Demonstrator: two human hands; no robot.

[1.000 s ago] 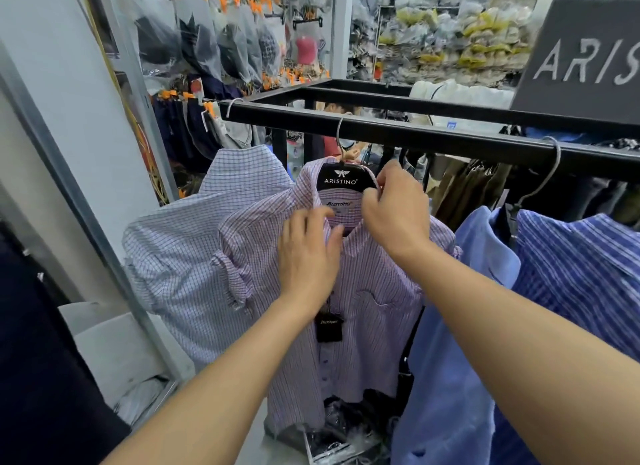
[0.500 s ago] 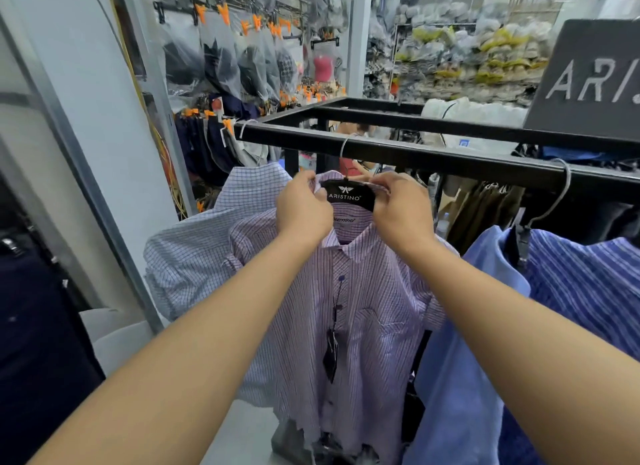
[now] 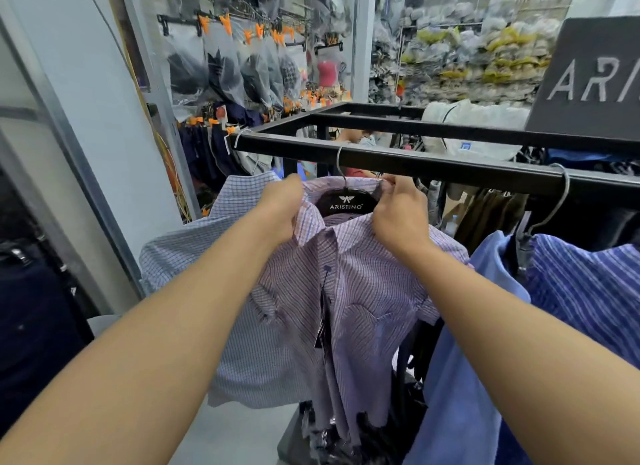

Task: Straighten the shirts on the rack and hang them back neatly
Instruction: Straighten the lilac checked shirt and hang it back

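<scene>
A pink checked shirt [image 3: 360, 302] hangs from a black hanger [image 3: 346, 203] whose wire hook is over the black rack bar [image 3: 433, 168]. My left hand [image 3: 280, 210] grips the left side of the shirt's collar. On the right side of the collar, beside the hanger, my right hand [image 3: 398, 215] pinches the cloth. A black tag dangles down the shirt's front. Behind it to the left hangs a blue checked shirt [image 3: 207, 257]. To the right hang a plain light blue shirt [image 3: 460, 378] and a blue striped shirt [image 3: 588, 291].
A dark brand sign [image 3: 588, 80] stands on the rack at the right. A white wall with a metal frame [image 3: 86, 174] runs along the left, with dark clothes [image 3: 31, 319] at the left edge. Bagged goods on orange clips [image 3: 242, 59] hang behind.
Both hands moved up from the shirt's chest to its collar, one on each side of the hanger. The collar now stands spread open around the hanger.
</scene>
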